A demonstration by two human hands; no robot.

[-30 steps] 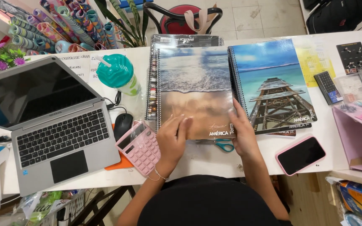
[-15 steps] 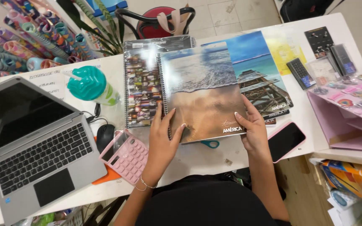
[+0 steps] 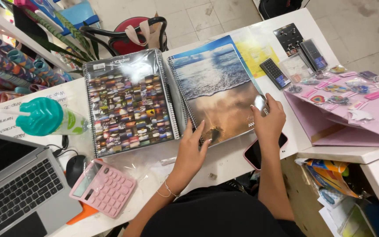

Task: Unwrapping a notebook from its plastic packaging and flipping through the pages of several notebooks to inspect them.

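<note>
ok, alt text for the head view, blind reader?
Both hands rest on a spiral notebook with a beach cover, left hand at its lower edge, right hand at its corner. A second notebook, pink calculator and laptop lie to the left.

We're looking down on a white desk (image 3: 237, 162) under bright, even light. Beyond its far edge runs a pale tiled floor (image 3: 224, 15), scuffed and stained. A black-framed chair with a red seat (image 3: 128, 33) stands against the desk, and long green plant leaves (image 3: 73, 37) beside it.
</note>
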